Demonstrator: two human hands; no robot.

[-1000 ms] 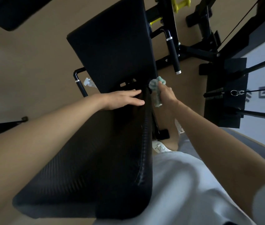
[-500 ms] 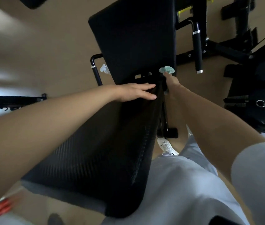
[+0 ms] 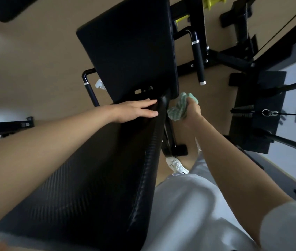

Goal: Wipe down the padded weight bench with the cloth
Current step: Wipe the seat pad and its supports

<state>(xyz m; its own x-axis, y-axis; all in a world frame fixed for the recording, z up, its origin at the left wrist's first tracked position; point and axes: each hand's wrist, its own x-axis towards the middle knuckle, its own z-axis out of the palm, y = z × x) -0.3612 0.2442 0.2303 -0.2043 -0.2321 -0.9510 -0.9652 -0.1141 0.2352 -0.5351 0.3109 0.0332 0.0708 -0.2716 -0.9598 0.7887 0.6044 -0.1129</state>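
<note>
The black padded weight bench [image 3: 96,178] runs from the lower left up the middle, its seat pad [image 3: 129,51] beyond a gap. My left hand [image 3: 136,111] lies flat, fingers apart, on the far end of the long pad by the gap. My right hand [image 3: 191,113] is closed around a bunched green-and-white cloth [image 3: 178,107]. The cloth sits against the pad's right side edge, just below the corner of the seat pad.
A black handle bar with silver rings [image 3: 198,60] hangs right of the seat pad, another [image 3: 89,89] on its left. A dark cable machine frame [image 3: 256,109] stands at the right. My white shoe [image 3: 177,164] rests on the tan floor by the bench foot.
The right hand has come back down from the seat pad's corner to the long pad's side edge, showing more of the cloth. The left hand stays put. The view has shifted.
</note>
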